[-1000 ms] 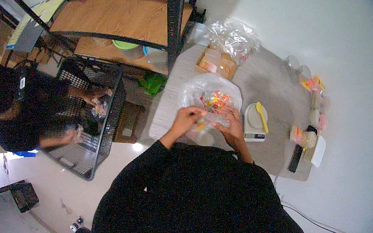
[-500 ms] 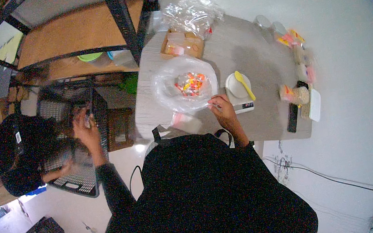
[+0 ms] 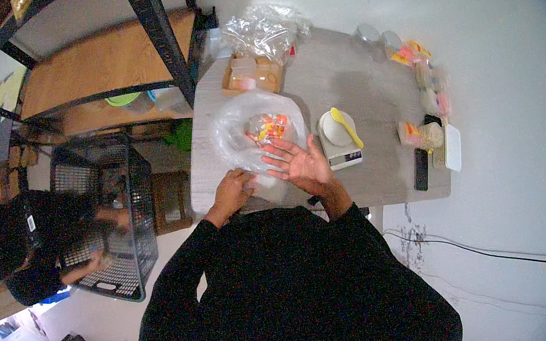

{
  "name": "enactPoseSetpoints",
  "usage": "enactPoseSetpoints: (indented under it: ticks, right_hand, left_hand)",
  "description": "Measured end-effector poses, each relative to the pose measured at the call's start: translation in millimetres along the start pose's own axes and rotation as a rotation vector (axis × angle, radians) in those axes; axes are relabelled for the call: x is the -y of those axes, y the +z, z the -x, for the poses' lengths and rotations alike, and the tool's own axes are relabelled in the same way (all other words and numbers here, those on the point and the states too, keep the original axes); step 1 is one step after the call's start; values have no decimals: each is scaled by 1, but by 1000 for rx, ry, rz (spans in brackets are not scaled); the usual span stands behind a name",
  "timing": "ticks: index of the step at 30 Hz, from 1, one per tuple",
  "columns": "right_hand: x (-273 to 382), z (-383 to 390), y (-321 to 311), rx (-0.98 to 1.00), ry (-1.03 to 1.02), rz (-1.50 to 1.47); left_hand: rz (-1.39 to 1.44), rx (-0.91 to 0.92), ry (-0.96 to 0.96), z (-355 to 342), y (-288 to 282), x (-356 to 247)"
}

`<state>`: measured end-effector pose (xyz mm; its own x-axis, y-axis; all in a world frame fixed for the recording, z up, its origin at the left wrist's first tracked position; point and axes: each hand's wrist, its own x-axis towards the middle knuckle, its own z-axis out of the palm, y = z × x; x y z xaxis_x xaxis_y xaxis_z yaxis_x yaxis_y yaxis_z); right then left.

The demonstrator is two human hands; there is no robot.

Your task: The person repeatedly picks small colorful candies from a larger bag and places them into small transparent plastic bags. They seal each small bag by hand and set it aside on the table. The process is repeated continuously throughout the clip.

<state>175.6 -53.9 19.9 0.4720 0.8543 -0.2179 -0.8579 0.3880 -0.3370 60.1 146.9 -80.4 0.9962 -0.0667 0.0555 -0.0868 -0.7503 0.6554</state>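
A large clear plastic bag (image 3: 225, 135) lies spread on the table like a bowl, with small red, orange and yellow wrapped pieces (image 3: 269, 128) in its middle. My left hand (image 3: 229, 197) is at the bag's near left edge, its fingers bent and closed on the plastic. Palm up, my right hand (image 3: 302, 166) hovers over the bag's near right side, fingers spread and holding nothing. A whitish packet (image 3: 269, 189) lies between my hands, partly hidden. To the right stands a white kitchen scale (image 3: 339, 139) with a yellow spoon (image 3: 347, 128) on top.
Behind the bag are a cardboard box (image 3: 254, 74) and crumpled clear plastic (image 3: 266, 30). Jars, small packs and a black phone (image 3: 421, 169) line the table's right side. At left, a co-worker (image 3: 23, 243) reaches into a dark plastic crate (image 3: 142, 218) beside shelving (image 3: 105, 61).
My left hand has come from the crate at left to the bag's near edge. My right hand has let go of the bag's rim, opened and turned palm up.
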Motion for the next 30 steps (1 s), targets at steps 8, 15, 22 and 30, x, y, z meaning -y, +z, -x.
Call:
enactPoseSetpoints:
  ticks: [8,15,22,30]
  right_hand:
    - [-4,-4,14,-7,6,-132]
    - [2,0,2,20,-54,-36]
    - [24,14,-8,-225,-54,602]
    - [14,6,-25,-273,63,1205]
  left_hand:
    - [-108,25,-53,-14,20,0]
    - [-126,39,-42,-14,12,4]
    - [262,50,-80,-18,-31,-22]
    - [563,-32,-118,-46,-78,-68]
